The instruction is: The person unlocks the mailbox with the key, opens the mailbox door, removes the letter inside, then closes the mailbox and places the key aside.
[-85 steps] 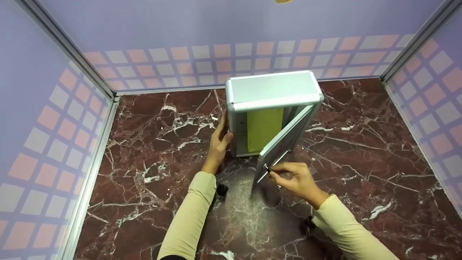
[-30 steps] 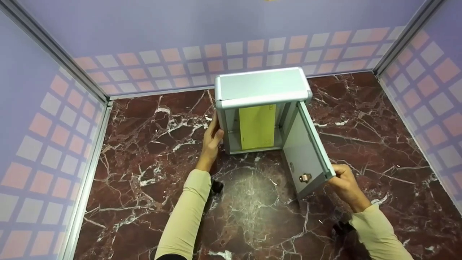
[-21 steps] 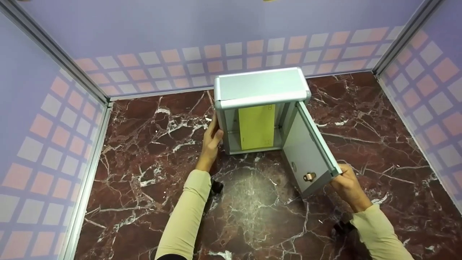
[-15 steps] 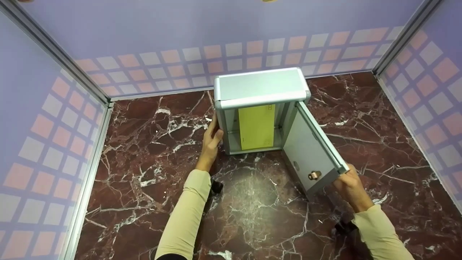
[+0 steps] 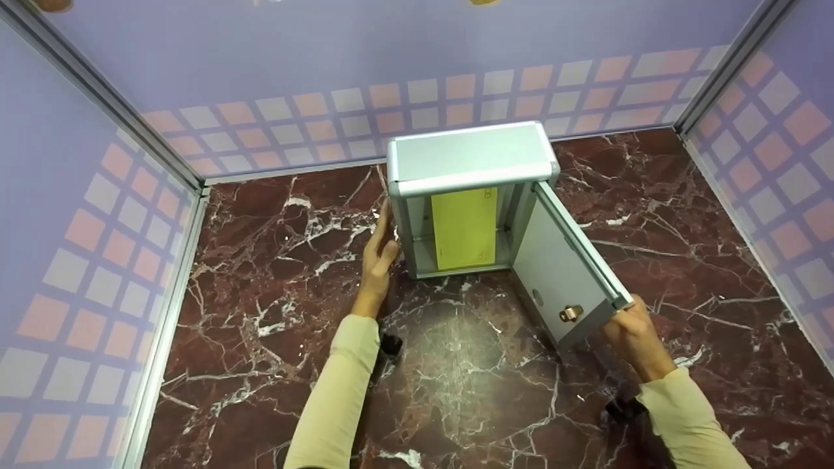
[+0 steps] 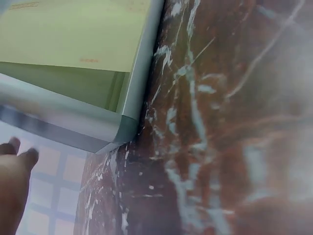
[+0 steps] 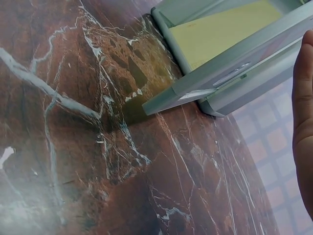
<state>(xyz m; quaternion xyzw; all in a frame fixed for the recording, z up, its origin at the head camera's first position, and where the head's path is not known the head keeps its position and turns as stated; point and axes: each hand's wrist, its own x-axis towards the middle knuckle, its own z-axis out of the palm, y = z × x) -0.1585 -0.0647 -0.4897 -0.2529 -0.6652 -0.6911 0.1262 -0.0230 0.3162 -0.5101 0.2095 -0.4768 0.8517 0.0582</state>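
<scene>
A silver metal box (image 5: 472, 156) stands upright near the back wall, its hinged door (image 5: 554, 273) swung wide to the right. On the inner face of the door is a small metal lock catch (image 5: 571, 313). Inside the box a yellow envelope (image 5: 464, 228) leans upright. My left hand (image 5: 376, 270) is beside the box's left side; the left wrist view shows its fingertips (image 6: 30, 155) a little apart from the wall. At the free edge of the door, my right hand (image 5: 637, 332) lies against the outer side, no thumb showing on the inner face. A straight finger (image 7: 304, 98) shows in the right wrist view.
The floor (image 5: 449, 384) is dark red marble pattern with white veins. Purple panels with pink and white squares rise at the back (image 5: 293, 52), left (image 5: 58, 228) and right (image 5: 775, 163), close behind the box.
The door has swung from partly open to wide open on the right. My right hand has gone from pinching the small key-like piece on its front to its edge. My left hand has come slightly off the box.
</scene>
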